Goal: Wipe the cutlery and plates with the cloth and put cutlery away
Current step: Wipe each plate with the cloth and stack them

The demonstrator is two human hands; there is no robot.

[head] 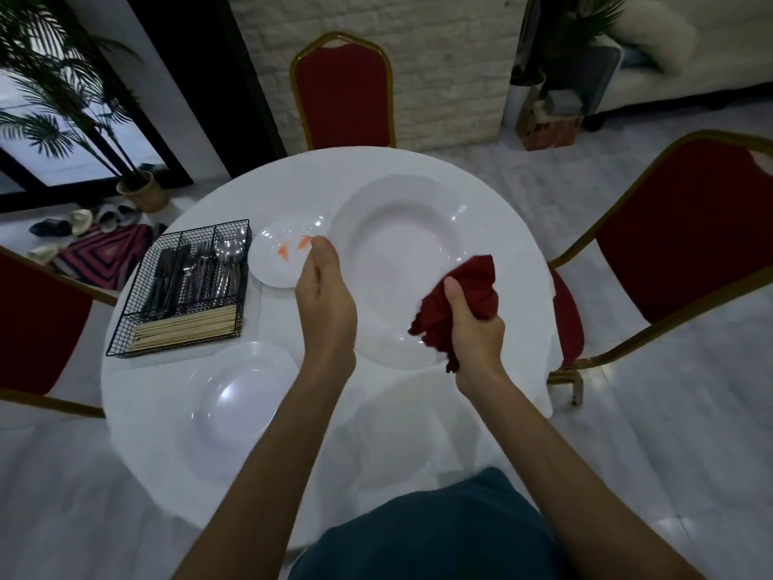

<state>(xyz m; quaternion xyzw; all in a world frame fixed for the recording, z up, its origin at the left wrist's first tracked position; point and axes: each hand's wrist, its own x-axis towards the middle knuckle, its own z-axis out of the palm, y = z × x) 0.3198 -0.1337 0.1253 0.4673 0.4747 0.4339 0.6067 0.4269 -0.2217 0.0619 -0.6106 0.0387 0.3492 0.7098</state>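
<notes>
Cloth [468, 286] bunched in clenched right fingers [454, 297] over large plate [401, 253], left fingers [324, 255] gripping its rim.

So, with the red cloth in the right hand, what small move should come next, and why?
Probably sweep the crumpled dark red cloth across the well of the large round white plate. The right hand grips the cloth over the plate's near right rim, and the left hand holds the plate's left rim, which seems to steady it for wiping.

A crumpled red cloth [464, 299] is held against a large white plate [397, 261]. Cutlery [184, 274] is sorted in a wire basket [125, 324]
</notes>
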